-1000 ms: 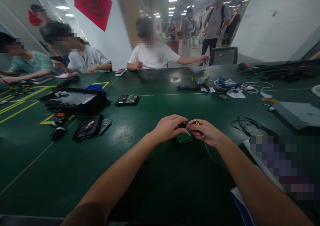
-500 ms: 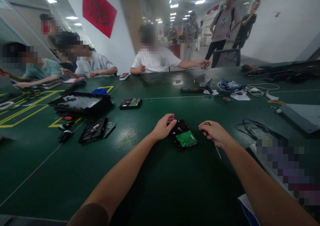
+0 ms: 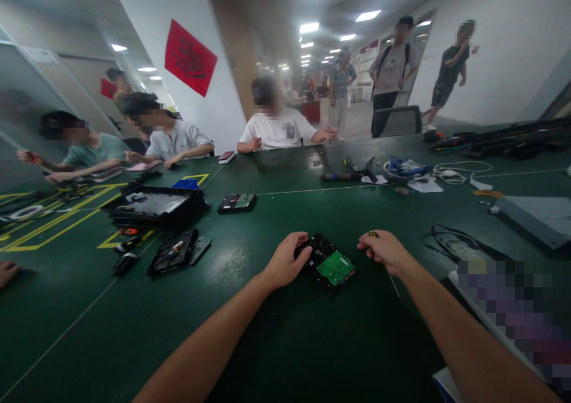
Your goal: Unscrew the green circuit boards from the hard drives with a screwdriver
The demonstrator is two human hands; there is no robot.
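A black hard drive (image 3: pixel 317 254) with a green circuit board (image 3: pixel 335 267) lies on the dark green table in front of me. My left hand (image 3: pixel 289 260) grips its left far corner, the thumb along the edge and the fingers round the far side. To the right of the drive, apart from it, my right hand (image 3: pixel 384 251) is closed around a screwdriver (image 3: pixel 373 235). Its black and yellow handle end shows above the fist, and the thin metal shaft points down towards me.
Farther left lie another hard drive (image 3: pixel 237 203), a black drive part (image 3: pixel 173 252), a loose circuit board (image 3: pixel 200 250) and a black tray (image 3: pixel 154 204). At the right are black cables (image 3: pixel 446 236) and a grey metal case (image 3: pixel 530 219). Several people sit or stand beyond the table.
The view has tilted up slightly, so the table sits lower in the picture. My left hand stays at the drive; my right hand still holds the screwdriver beside it.
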